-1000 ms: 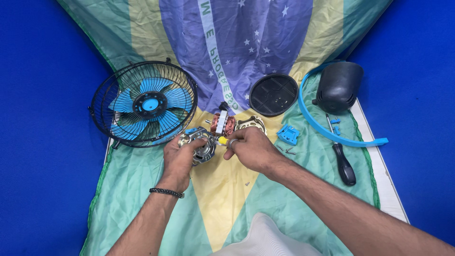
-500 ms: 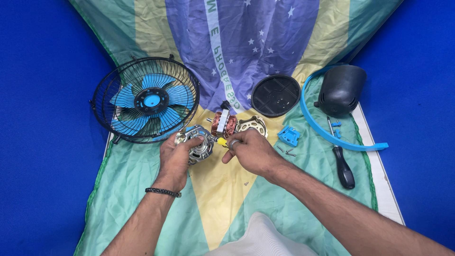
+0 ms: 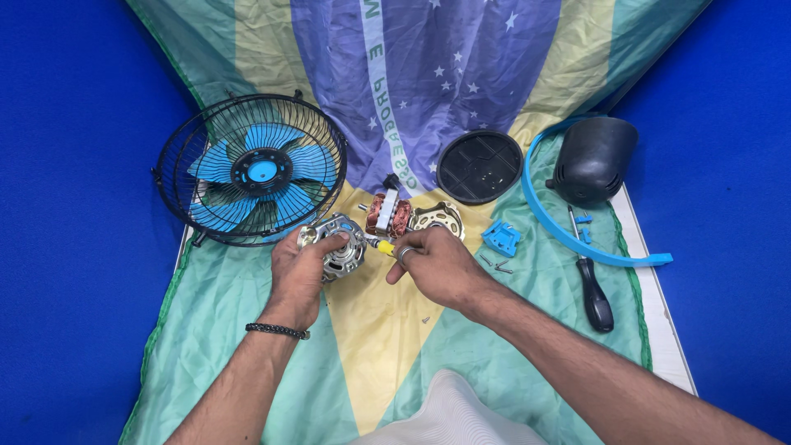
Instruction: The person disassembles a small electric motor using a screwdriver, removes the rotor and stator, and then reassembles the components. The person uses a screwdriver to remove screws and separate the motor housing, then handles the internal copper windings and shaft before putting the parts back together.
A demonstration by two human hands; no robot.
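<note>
While my left hand (image 3: 301,268) wraps its fingers (image 3: 331,243) closed around the silver motor housing (image 3: 339,247) on the cloth-covered worktop (image 3: 362,346), my right hand (image 3: 437,265) pinches a small yellow-tipped piece (image 3: 384,246) against it, fingers pressed together. Just behind sit the copper-wound stator (image 3: 389,216) and a metal end plate (image 3: 438,219); the blue fan in its black cage (image 3: 251,169) stands to the left.

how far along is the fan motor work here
Done: the fan is apart. The caged blade assembly, round black cover, black motor housing, blue ring and loose screws lie on the cloth.

In hand: the left hand holds a metal motor end piece while the right hand works a yellow-tipped part at it.

Left: the copper-wound core, second metal plate and screwdriver lie untouched.
</note>
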